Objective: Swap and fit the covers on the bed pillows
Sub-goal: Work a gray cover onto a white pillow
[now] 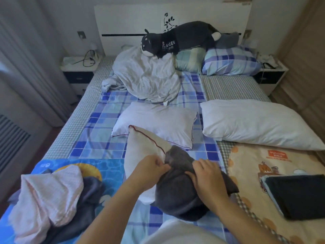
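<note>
Both hands, left hand (pixel 154 167) and right hand (pixel 208 175), pinch the grey cover (pixel 177 187) mouth; the pillow (pixel 140 152) extends lengthwise away from that mouth, toward the headboard.

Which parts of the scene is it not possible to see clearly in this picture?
All in the head view:
- The near end of the white pillow is hidden inside the dark grey cover.
- The fingertips of the left hand and right hand are curled into the cover's edge, so the exact grip is hidden.
- The print on the plush dog is too small to read.
- The pink cloth hides most of the dark fabric beneath it.
</note>
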